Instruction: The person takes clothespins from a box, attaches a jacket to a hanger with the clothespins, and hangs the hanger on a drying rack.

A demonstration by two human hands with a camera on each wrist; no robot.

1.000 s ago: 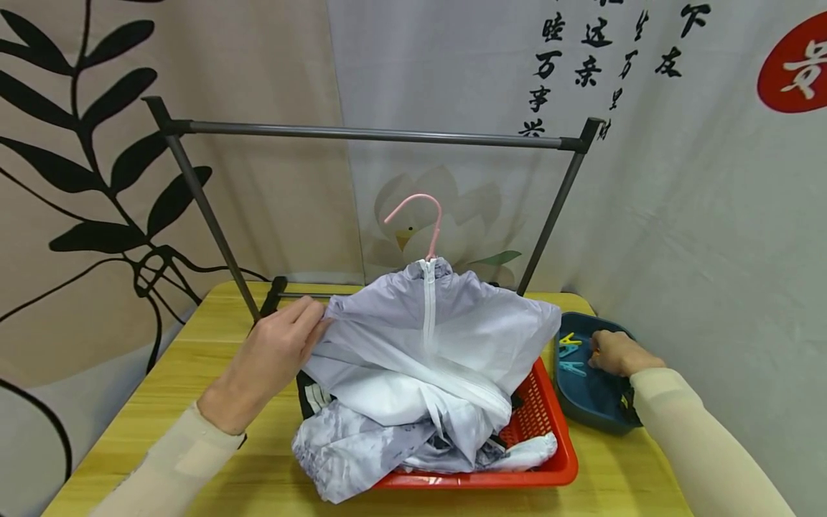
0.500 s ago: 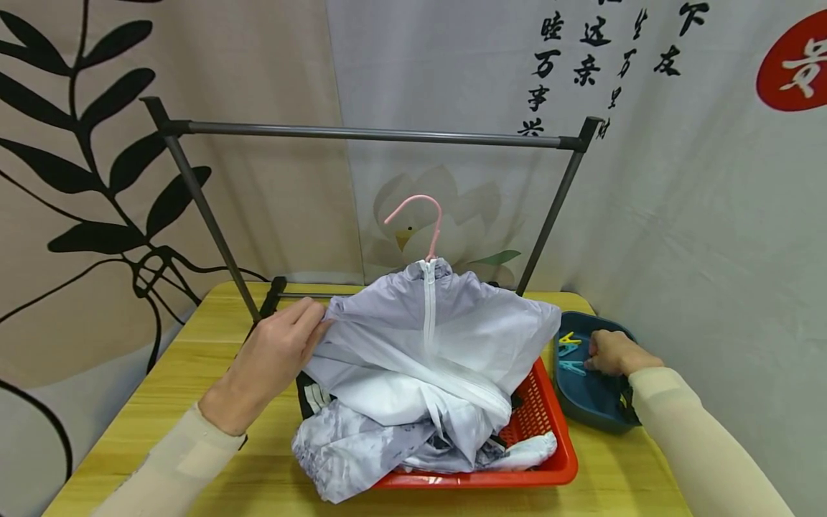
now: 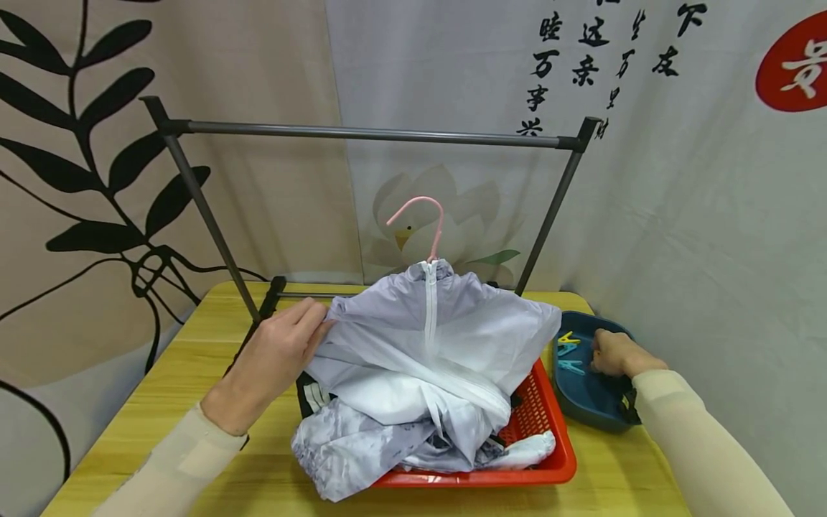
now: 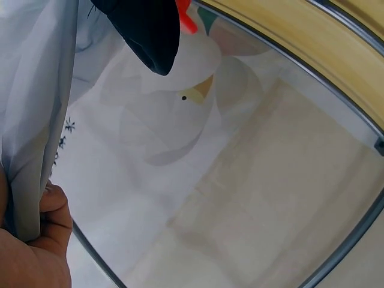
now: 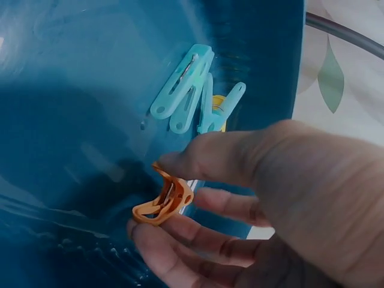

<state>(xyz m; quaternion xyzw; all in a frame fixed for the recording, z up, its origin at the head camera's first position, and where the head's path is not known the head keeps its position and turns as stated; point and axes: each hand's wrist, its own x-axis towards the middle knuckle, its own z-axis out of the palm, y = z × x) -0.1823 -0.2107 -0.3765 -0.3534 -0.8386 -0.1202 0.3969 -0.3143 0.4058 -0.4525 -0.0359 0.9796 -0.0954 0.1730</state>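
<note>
A pale grey-white zip jacket [image 3: 388, 388] hangs on a pink hanger [image 3: 438, 228], its lower part heaped over a red basket [image 3: 565, 459]. My left hand [image 3: 274, 359] pinches the jacket's left shoulder edge; in the left wrist view the thumb presses the cloth against fingers mostly hidden by it. Over at the right, my right hand [image 3: 622, 353] is inside a blue tub [image 3: 584, 413]. The right wrist view shows it holding an orange clothespin [image 5: 162, 201] between thumb and fingers. Two turquoise clothespins [image 5: 186, 84] and a yellow clothespin [image 3: 568, 337] lie beside it in the tub.
A grey metal rack [image 3: 375, 132] stands behind the basket, its top bar above the hanger hook. Under everything is a wooden table [image 3: 258, 459]. More dark and patterned clothing lies in the basket beneath the jacket. A printed curtain [image 3: 698, 215] backs the table.
My right hand has shifted slightly left, then back right within the tub. The left hand keeps its pinch on the jacket, which has barely moved.
</note>
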